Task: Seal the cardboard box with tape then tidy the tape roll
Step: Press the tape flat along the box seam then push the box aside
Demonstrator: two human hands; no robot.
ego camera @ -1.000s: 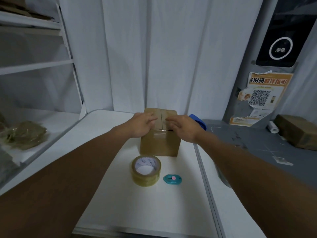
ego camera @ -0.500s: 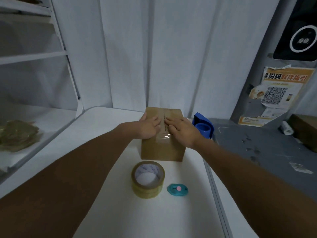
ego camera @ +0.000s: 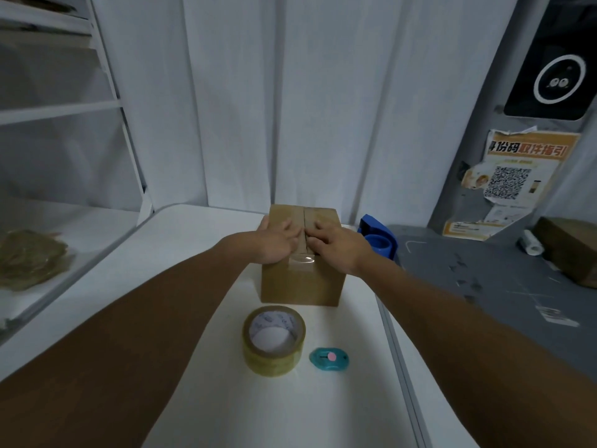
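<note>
A small brown cardboard box (ego camera: pixel 302 284) stands on the white table (ego camera: pixel 181 250), flaps closed, with clear tape along the centre seam and folded down over its front face. My left hand (ego camera: pixel 274 242) lies flat on the left flap, fingers spread beside the seam. My right hand (ego camera: pixel 336 244) lies flat on the right flap, fingertips at the seam. Neither hand holds anything. A roll of clear tape (ego camera: pixel 274 340) lies flat on the table in front of the box, apart from both hands.
A small teal cutter (ego camera: pixel 329 358) with a pink slider lies right of the roll. A blue tape dispenser (ego camera: pixel 378 237) sits behind the box's right corner. A grey surface (ego camera: pixel 491 286) with a brown carton (ego camera: pixel 571 250) adjoins on the right; white shelves (ego camera: pixel 61 108) stand left.
Both hands have slid farther along the box top beside the seam, pressing the tape. The camera has tilted and moved closer; roll and cutter have stayed put.
</note>
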